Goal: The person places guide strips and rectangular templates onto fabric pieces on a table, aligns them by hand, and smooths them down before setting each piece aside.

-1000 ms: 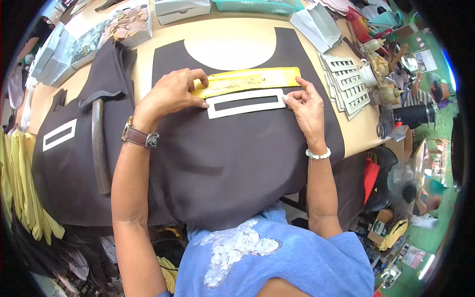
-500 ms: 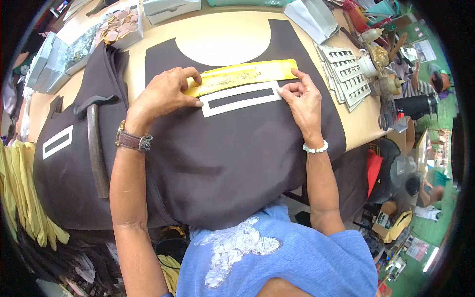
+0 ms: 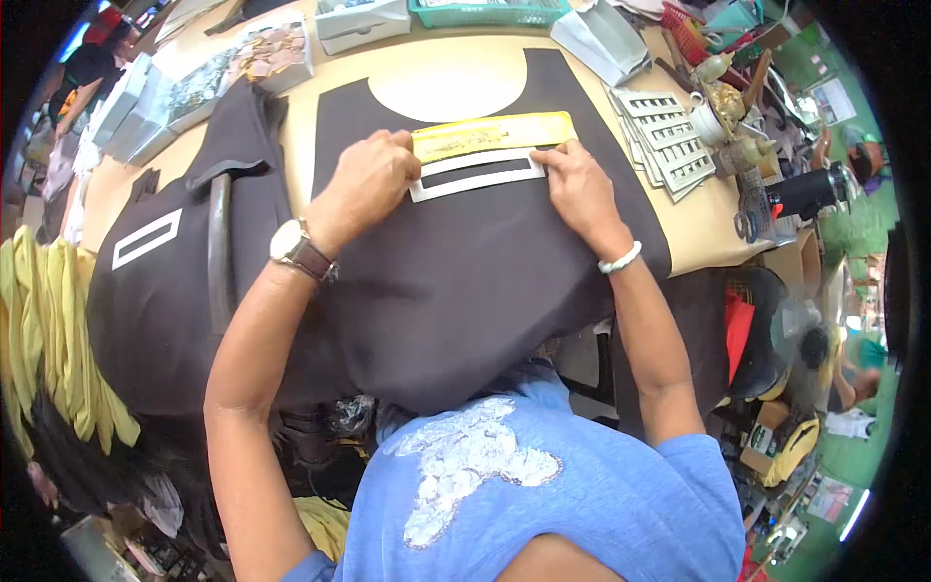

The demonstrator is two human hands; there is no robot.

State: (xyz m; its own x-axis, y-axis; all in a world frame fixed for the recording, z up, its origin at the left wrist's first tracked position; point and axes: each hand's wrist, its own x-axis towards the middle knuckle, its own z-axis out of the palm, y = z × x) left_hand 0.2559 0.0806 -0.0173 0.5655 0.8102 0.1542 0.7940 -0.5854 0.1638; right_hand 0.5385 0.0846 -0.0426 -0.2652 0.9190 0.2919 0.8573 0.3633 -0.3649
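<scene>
A dark brown fabric piece (image 3: 436,291) with a curved neckline lies spread before me. On it rests a yellow strip (image 3: 495,136), and just below that a white rectangular frame (image 3: 480,186). My left hand (image 3: 373,179) has its fingers closed at the left ends of strip and frame, pinching there. With fingers bent together, my right hand (image 3: 577,189) holds the frame's right end, its fingertips close to the strip's right end. A hammer (image 3: 221,242) lies on the dark fabric at left, near a second white frame (image 3: 146,240).
White frame cards (image 3: 667,145) are stacked on the table (image 3: 713,238) at right, near jars and a black flask (image 3: 810,192). Boxes of small pieces (image 3: 267,58) stand at upper left. Yellow cloths (image 3: 58,339) hang at left; a person (image 3: 853,378) is far right.
The view has shifted, moving the hammer rightward in it. My left fingers have drawn together over the left ends of strip and frame; my right fingers are more curled at the right end.
</scene>
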